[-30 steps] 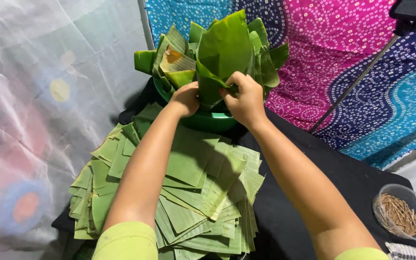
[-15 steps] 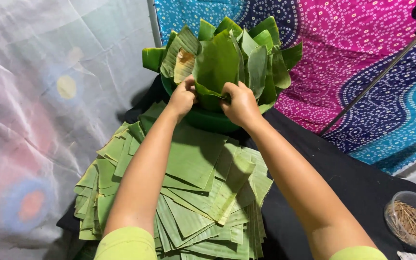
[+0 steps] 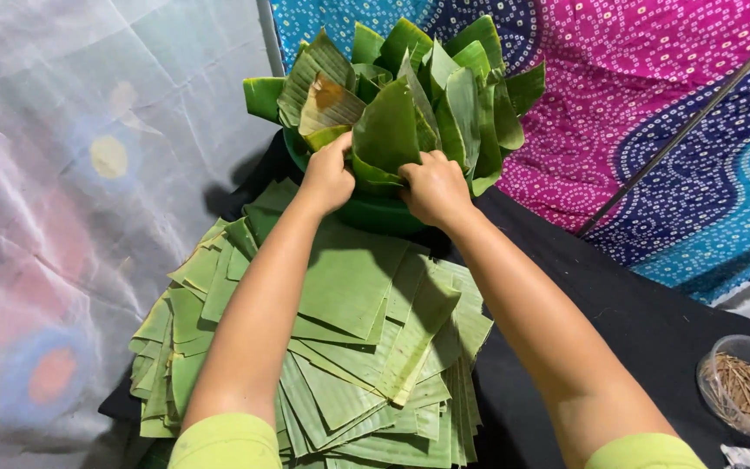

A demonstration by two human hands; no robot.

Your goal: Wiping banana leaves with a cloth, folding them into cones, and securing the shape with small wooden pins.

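Note:
A green basin (image 3: pixel 375 213) at the far edge of the black table is stuffed with upright folded banana leaf pieces (image 3: pixel 457 95). My left hand (image 3: pixel 327 174) and my right hand (image 3: pixel 434 187) both grip one folded leaf piece (image 3: pixel 385 135) at the basin's front rim, fingers closed on its lower edge. Below my forearms lies a thick stack of flat cut banana leaf sheets (image 3: pixel 349 347), fanned out unevenly.
A clear bowl of thin brown sticks (image 3: pixel 744 391) sits at the right on the black table (image 3: pixel 618 321). A white sheet (image 3: pixel 80 217) hangs on the left and patterned pink and blue cloth (image 3: pixel 653 113) hangs behind.
The view has shifted slightly, bringing the basin lower and nearer. The folded leaf between my hands has sunk lower among the others, both hands staying on it.

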